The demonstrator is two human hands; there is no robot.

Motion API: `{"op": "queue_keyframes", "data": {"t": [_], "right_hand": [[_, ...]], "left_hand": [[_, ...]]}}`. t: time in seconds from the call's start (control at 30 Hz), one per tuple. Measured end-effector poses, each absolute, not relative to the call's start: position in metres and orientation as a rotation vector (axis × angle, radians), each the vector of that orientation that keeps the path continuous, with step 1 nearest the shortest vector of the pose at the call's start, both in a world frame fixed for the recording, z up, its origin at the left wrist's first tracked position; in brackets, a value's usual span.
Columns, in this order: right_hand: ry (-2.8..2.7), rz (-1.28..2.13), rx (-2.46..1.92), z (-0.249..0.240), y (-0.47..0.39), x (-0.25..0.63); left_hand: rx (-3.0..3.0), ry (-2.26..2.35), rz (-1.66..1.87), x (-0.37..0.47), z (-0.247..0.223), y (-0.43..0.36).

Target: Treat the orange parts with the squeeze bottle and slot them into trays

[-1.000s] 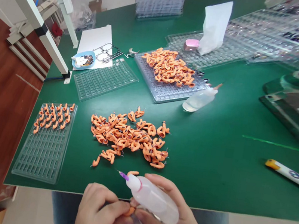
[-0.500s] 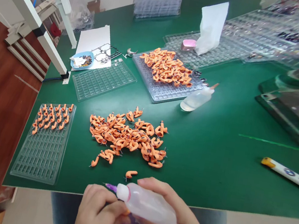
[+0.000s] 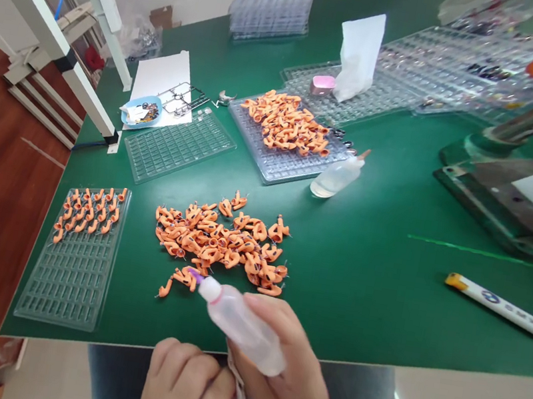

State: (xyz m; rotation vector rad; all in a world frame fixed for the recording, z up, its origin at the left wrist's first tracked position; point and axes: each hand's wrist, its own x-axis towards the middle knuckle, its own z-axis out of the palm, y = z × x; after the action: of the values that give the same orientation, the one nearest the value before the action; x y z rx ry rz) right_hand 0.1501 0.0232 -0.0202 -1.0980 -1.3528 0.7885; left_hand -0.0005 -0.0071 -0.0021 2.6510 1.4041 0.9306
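Note:
My right hand (image 3: pixel 286 358) is wrapped round a translucent squeeze bottle (image 3: pixel 246 328) with a white cap and a purple needle tip (image 3: pixel 194 274). The tip points up-left, over the near edge of a pile of orange curved tube-like pieces (image 3: pixel 219 239). A white strip (image 3: pixel 237 384), perhaps cloth, shows below the bottle by the right palm. My left hand (image 3: pixel 187 382) is closed, fingers curled, just below the table edge and beside the right hand. Whatever is in its fingers is hidden.
At left lies a clear compartment tray (image 3: pixel 66 282), its far rows filled with orange pieces. Behind are another tray (image 3: pixel 178 145), a tray stack (image 3: pixel 275 172) heaped with orange pieces, and a second bottle (image 3: pixel 335 178). A marker-like stick (image 3: pixel 507 308) and a metal stand (image 3: pixel 511 218) are right.
The right hand has raised the bottle up and left, away from the left hand, towards the pile. A lone orange piece near the table edge no longer shows. The view has shifted slightly.

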Motion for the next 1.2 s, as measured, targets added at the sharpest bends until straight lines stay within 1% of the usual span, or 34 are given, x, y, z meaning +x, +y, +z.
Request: {"op": "queue_keyframes", "data": {"t": [0.1, 0.2, 0.3, 0.5, 0.67, 0.83, 0.93, 1.03, 1.1, 1.2], "right_hand": [[-1.466, 0.653, -1.144, -0.026, 0.035, 0.155], [-1.304, 0.704, -1.273, -0.029, 0.04, 0.163], [-1.112, 0.921, -1.259, -0.03, 0.033, 0.167], [-0.708, 1.459, -1.213, -0.024, 0.014, 0.161], [-0.533, 1.66, -1.125, -0.021, 0.012, 0.156], [-0.58, 1.901, -1.061, -0.021, 0.012, 0.162], [-0.654, 1.935, -1.025, -0.023, 0.011, 0.166], [-0.677, 1.893, -1.019, -0.023, 0.011, 0.164], [-0.622, 1.819, -1.05, -0.023, 0.012, 0.162], [-0.571, 1.661, -1.073, -0.028, 0.017, 0.164]], "left_hand": [[2.678, 1.437, 0.987, 0.001, -0.002, -0.008], [2.616, 1.465, 1.047, -0.001, -0.002, -0.008], [2.509, 1.463, 1.03, -0.004, -0.001, -0.008], [2.259, 1.414, 1.112, -0.008, -0.003, -0.006], [2.169, 1.403, 1.125, -0.008, -0.005, -0.006], [2.113, 1.365, 1.088, -0.007, -0.004, -0.008], [2.033, 1.357, 1.092, -0.008, -0.008, -0.009], [1.85, 1.318, 1.097, -0.011, -0.016, -0.009], [1.571, 1.258, 1.073, -0.013, -0.02, -0.007], [0.945, 1.194, 0.989, -0.013, -0.021, -0.001]]}}
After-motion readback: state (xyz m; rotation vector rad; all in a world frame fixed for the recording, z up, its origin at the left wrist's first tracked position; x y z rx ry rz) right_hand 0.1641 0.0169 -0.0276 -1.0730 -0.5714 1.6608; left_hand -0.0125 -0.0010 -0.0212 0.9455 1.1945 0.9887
